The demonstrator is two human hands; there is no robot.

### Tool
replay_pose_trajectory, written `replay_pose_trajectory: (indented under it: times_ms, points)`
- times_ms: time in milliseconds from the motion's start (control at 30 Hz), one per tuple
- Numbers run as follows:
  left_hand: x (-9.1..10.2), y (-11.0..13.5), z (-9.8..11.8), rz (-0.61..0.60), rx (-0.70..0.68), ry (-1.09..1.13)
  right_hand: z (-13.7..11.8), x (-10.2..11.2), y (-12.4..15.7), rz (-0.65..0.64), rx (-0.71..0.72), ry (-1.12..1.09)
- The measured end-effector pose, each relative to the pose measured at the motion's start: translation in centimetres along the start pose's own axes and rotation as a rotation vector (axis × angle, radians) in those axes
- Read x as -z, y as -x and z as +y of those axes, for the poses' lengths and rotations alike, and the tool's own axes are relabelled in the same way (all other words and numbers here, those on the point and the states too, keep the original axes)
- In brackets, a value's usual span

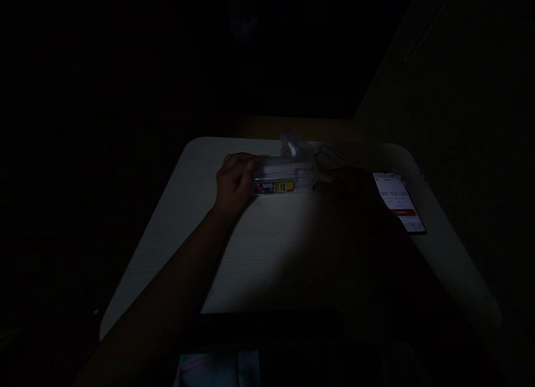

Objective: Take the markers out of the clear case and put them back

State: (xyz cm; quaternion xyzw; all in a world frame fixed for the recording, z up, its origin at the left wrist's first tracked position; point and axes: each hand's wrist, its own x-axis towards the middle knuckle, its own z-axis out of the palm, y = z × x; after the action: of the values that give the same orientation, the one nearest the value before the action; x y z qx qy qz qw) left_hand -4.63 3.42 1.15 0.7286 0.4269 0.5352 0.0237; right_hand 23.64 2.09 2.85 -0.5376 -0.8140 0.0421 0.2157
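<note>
A clear plastic package (282, 170) lies near the far side of the white table. White contents show through it, and a blue and yellow label (273, 187) runs along its near side. My left hand (234, 181) is closed around its left end, thumb on the near side and fingers over the top. Loose, crinkled clear plastic (295, 145) stands up at the package's right end. Beside that end is my right hand (349, 181), in deep shadow. Its fingers reach the plastic, but darkness hides how they are bent.
A phone (401, 203) with a lit timer screen lies to the right of my right hand. Behind the package, a thin dark looped shape (332, 152) rests on the white table (184, 209). Shadow covers the table's near right part.
</note>
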Motion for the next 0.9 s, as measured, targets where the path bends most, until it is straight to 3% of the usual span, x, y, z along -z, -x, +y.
replay_pose_trajectory:
  times_ms: [133,467,767,900]
  points:
    - [0.0,0.0,-0.1,0.001,0.006,0.004,0.7,0.3,0.0,0.074,-0.100,-0.015]
    - [0.1,0.1,0.1,-0.008,0.031,-0.010,0.9,0.1,0.4,0.056,-0.102,-0.003]
    - [0.1,0.1,-0.2,0.021,-0.007,0.011,1.9,0.8,0.7,0.057,-0.194,0.010]
    - [0.2,0.1,-0.1,0.016,-0.006,0.015,3.1,0.5,0.4,0.049,-0.256,0.122]
